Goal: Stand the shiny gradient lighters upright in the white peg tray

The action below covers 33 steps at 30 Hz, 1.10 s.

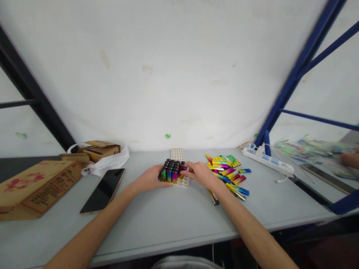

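A white slotted tray (183, 182) sits mid-table, its left part filled with several upright rainbow-coloured lighters (171, 171). My left hand (150, 178) cups the tray's left side, fingers curled against the lighters. My right hand (199, 172) rests at the tray's right side, fingers pinched close to the lighters; what they hold is too small to make out. A loose pile of the same coloured lighters (228, 170) lies just right of my right hand. A second, empty white tray (177, 153) lies behind the first.
A black phone (103, 189) lies to the left, near cardboard boxes (36, 186) and a white plastic bag (110, 162). A white power strip (266, 158) sits far right by a blue frame post (283, 101). Another person's hand (349, 158) shows at the right edge.
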### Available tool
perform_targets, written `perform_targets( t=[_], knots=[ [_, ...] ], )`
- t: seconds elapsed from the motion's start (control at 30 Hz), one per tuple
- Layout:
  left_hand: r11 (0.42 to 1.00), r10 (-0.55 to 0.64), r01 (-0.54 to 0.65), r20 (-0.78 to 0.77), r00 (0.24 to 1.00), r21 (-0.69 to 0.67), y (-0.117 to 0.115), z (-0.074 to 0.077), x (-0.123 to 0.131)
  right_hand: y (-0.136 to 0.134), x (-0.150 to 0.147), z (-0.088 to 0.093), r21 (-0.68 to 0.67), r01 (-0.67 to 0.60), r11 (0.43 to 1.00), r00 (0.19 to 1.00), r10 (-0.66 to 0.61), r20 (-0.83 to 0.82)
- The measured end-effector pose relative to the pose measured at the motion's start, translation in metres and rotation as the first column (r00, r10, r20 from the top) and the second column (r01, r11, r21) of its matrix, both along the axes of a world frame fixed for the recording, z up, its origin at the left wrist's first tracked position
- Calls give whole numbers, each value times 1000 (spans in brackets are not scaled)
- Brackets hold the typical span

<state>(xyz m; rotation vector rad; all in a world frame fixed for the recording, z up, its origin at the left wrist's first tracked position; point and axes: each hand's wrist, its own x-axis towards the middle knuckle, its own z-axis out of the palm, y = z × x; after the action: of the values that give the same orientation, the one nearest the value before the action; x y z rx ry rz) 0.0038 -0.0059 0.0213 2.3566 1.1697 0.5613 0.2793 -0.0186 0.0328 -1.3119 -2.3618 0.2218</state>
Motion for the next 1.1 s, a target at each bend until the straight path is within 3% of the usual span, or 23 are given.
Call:
perform_targets(
  t=[0.1, 0.23, 0.33, 0.4, 0.47, 0.6, 0.8, 0.9, 1.0, 1.1],
  knots=[
    [1000, 17, -17, -6, 1000, -15, 0, 0, 0, -4, -7, 1, 10, 49, 999, 997, -49, 61],
    [1000, 17, -17, -13, 1000, -5, 2, -2, 0, 3, 16, 6, -1, -32, 999, 998, 32, 57],
    [999, 45, -45, -43, 998, 18, 5, -5, -2, 17, 56, 6, 64, 136, 989, 989, -139, 43],
    [998, 54, -52, -61, 997, 25, 6, -7, -2, 27, 81, 1, 114, 286, 951, 947, -299, 117],
    [999, 43, -41, -62, 997, 26, 7, -8, -3, 33, 100, -4, 75, 397, 915, 892, -404, 202],
    [999, 44, -43, -60, 997, 17, 6, -6, -2, 37, 116, -8, -52, 487, 872, 844, -454, 286],
    [998, 53, -52, -34, 998, 18, 4, -4, -2, 36, 116, -3, -56, 490, 870, 842, -455, 289],
    [998, 60, -59, -58, 997, 19, 4, -4, -2, 35, 111, -2, -18, 485, 874, 855, -469, 222],
    [999, 39, -38, -67, 997, 16, 5, -5, -2, 33, 99, 1, 42, 466, 884, 883, -468, 29],
    [999, 45, -44, -62, 997, 14, 5, -5, -2, 29, 82, 4, 71, 390, 918, 909, -371, -189]
  ],
)
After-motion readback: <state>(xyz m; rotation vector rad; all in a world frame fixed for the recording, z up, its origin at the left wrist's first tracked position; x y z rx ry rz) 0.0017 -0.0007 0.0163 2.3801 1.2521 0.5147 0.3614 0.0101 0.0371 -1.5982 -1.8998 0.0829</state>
